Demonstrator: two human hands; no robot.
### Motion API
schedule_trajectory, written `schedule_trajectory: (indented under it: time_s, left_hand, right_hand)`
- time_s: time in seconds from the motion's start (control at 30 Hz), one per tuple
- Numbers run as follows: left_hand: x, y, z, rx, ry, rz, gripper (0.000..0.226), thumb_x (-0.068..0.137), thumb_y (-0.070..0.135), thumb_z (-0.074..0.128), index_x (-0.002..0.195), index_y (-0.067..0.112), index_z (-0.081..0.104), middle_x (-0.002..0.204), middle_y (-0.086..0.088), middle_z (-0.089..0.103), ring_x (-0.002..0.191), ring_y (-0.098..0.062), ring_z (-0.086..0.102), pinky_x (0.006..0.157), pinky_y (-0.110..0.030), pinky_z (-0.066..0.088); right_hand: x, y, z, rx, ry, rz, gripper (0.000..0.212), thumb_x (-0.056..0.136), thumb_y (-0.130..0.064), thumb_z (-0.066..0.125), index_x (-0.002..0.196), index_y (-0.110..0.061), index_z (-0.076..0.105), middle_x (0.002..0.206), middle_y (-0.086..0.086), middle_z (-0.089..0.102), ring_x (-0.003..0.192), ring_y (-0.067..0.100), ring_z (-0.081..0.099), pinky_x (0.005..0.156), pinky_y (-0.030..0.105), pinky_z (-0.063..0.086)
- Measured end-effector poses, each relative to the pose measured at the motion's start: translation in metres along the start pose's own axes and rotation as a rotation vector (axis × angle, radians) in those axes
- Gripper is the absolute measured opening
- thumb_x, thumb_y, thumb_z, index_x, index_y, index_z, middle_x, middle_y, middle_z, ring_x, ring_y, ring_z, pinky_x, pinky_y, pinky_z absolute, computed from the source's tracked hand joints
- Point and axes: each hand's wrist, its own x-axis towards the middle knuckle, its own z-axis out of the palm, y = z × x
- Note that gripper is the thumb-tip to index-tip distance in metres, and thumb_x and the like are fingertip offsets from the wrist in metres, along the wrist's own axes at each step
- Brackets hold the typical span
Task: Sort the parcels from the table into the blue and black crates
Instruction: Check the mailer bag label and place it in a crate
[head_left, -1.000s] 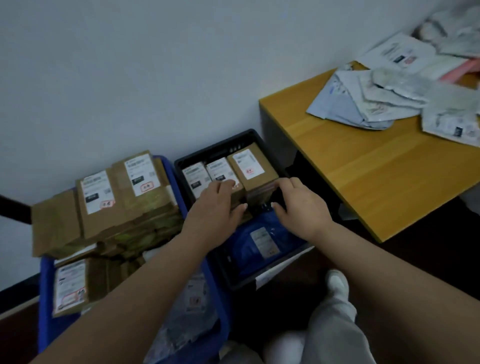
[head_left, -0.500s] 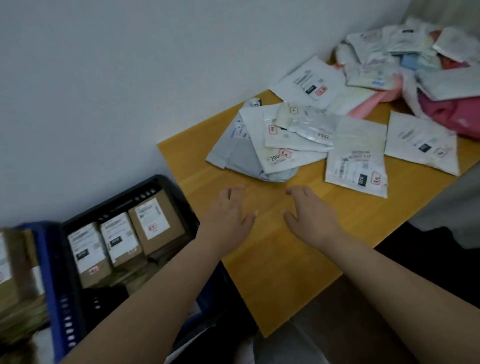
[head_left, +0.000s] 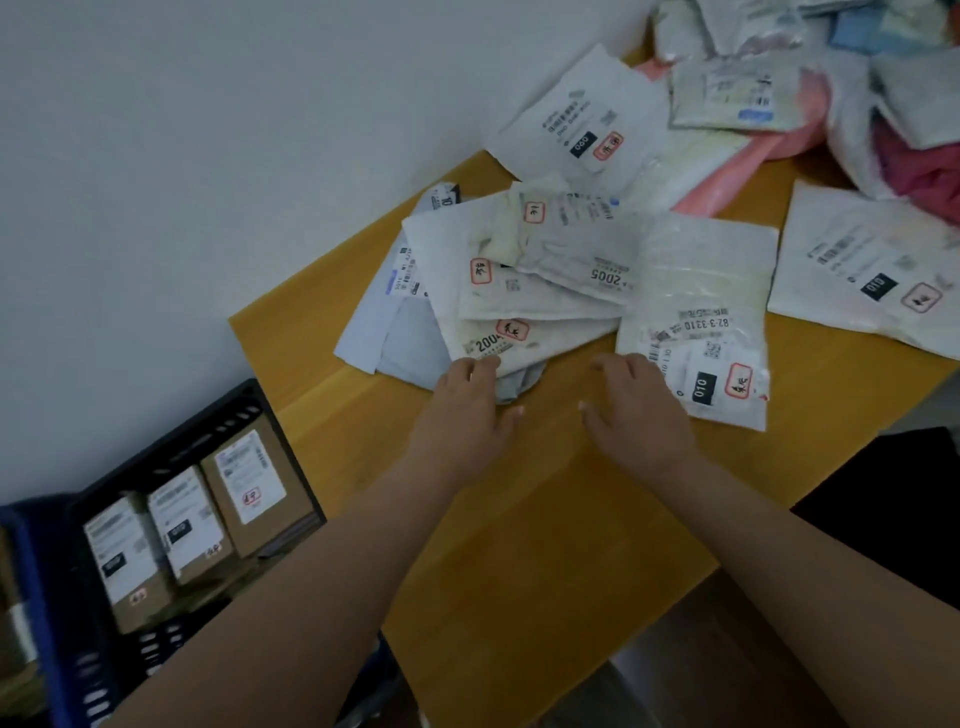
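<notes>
"What stood behind everything?"

"A plain wall (head_left: 208, 156), pale grey-white, bare and evenly lit. It filled the upper left and ran down to the lower left."

"And underfoot?"

"A dark floor (head_left: 727, 654) showed at the lower right, brownish and dim. Its surface was too shadowed to tell the material."

"Anything on it?"

"A pale grey patch (head_left: 631, 675) lay at the bottom, just beside the brown part. I could not tell what it was."

"And further right?"

"A black shape (head_left: 883, 499) sat at the right edge, above the floor. It was flat and featureless in the low light, so its nature stayed unclear."
</notes>
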Motion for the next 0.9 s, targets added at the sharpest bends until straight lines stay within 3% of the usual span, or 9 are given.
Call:
schedule_trajectory:
  time_s: [0.13, 0.3, 0.37, 0.43, 0.5, 0.6, 0.7, 0.8, 0.9]
  left_hand:
    - [0.027, 0.002, 0.001, -0.020, 0.059, 0.063, 0.059, 0.094, 0.030, 0.057, 0.145, 0.012, 0.033, 0.142, -0.011, 0.036, 0.132, -0.028, 0.035, 0.107, -0.040, 0.037]
    - [0.072, 0.018, -0.008, -0.049, 0.230, 0.187, 0.050, 0.091, 0.015, 0.058, 0.137, 0.005, 0.043, 0.133, -0.017, 0.044, 0.122, -0.031, 0.042, 0.095, -0.040, 0.044]
    - [0.093, 0.023, -0.011, -0.063, 0.260, 0.197, 0.053, 0.089, 0.014, 0.059, 0.138, 0.005, 0.042, 0.133, -0.017, 0.042, 0.123, -0.032, 0.042, 0.095, -0.039, 0.042]
    - [0.113, 0.027, -0.014, -0.121, 0.264, 0.147, 0.059, 0.089, 0.014, 0.060, 0.143, 0.006, 0.036, 0.138, -0.017, 0.038, 0.127, -0.032, 0.039, 0.098, -0.040, 0.040]
    - [0.128, 0.028, -0.015, -0.194, 0.259, 0.061, 0.064, 0.090, 0.015, 0.059, 0.146, 0.007, 0.029, 0.144, -0.016, 0.032, 0.129, -0.030, 0.038, 0.101, -0.040, 0.039]
    - [0.139, 0.026, -0.014, -0.274, 0.251, -0.043, 0.069, 0.093, 0.017, 0.058, 0.149, 0.005, 0.022, 0.148, -0.017, 0.028, 0.132, -0.028, 0.036, 0.101, -0.029, 0.032]
    - [0.140, 0.021, -0.013, -0.296, 0.255, -0.097, 0.071, 0.094, 0.021, 0.059, 0.150, 0.003, 0.019, 0.150, -0.016, 0.030, 0.137, -0.024, 0.031, 0.100, -0.018, 0.024]
    - [0.137, 0.017, -0.014, -0.336, 0.274, -0.166, 0.071, 0.094, 0.028, 0.059, 0.150, 0.003, 0.023, 0.149, -0.015, 0.035, 0.138, -0.028, 0.031, 0.111, -0.034, 0.027]
    - [0.135, 0.008, -0.016, -0.382, 0.296, -0.284, 0.069, 0.091, 0.041, 0.061, 0.144, 0.005, 0.035, 0.140, -0.016, 0.047, 0.130, -0.033, 0.042, 0.108, -0.045, 0.037]
  right_hand:
    - [0.033, 0.006, -0.004, 0.032, 0.124, -0.001, 0.050, 0.088, -0.020, 0.062, 0.133, -0.005, 0.046, 0.129, 0.020, 0.046, 0.118, 0.035, 0.042, 0.090, 0.045, 0.044]
    - [0.081, 0.007, -0.014, 0.043, 0.264, 0.004, 0.055, 0.087, -0.018, 0.063, 0.136, -0.002, 0.044, 0.135, 0.023, 0.045, 0.122, 0.040, 0.039, 0.095, 0.048, 0.041]
    - [0.098, 0.008, -0.015, 0.027, 0.251, 0.027, 0.061, 0.090, -0.023, 0.060, 0.144, -0.006, 0.035, 0.148, 0.020, 0.035, 0.135, 0.038, 0.030, 0.103, 0.049, 0.036]
    - [0.115, 0.011, -0.015, -0.026, 0.160, 0.065, 0.073, 0.094, -0.029, 0.055, 0.153, -0.011, 0.016, 0.160, 0.014, 0.014, 0.147, 0.033, 0.012, 0.113, 0.047, 0.024]
    - [0.126, 0.016, -0.012, -0.077, 0.058, 0.085, 0.077, 0.096, -0.030, 0.051, 0.155, -0.015, 0.005, 0.163, 0.010, 0.005, 0.149, 0.029, 0.003, 0.117, 0.045, 0.016]
    - [0.132, 0.024, -0.003, -0.105, 0.024, 0.075, 0.063, 0.098, -0.021, 0.046, 0.154, -0.014, 0.017, 0.160, 0.009, 0.021, 0.148, 0.027, 0.015, 0.116, 0.042, 0.018]
    - [0.131, 0.029, 0.001, -0.089, 0.147, 0.027, 0.044, 0.096, -0.012, 0.046, 0.141, -0.013, 0.047, 0.142, 0.011, 0.051, 0.131, 0.029, 0.045, 0.106, 0.037, 0.032]
    - [0.123, 0.027, -0.001, -0.019, 0.271, 0.003, 0.026, 0.097, -0.017, 0.049, 0.113, -0.012, 0.068, 0.106, 0.013, 0.070, 0.096, 0.031, 0.063, 0.082, 0.036, 0.045]
    - [0.110, 0.021, 0.001, 0.071, 0.328, -0.071, 0.016, 0.092, -0.014, 0.058, 0.098, -0.007, 0.071, 0.085, 0.015, 0.069, 0.078, 0.033, 0.063, 0.066, 0.036, 0.047]
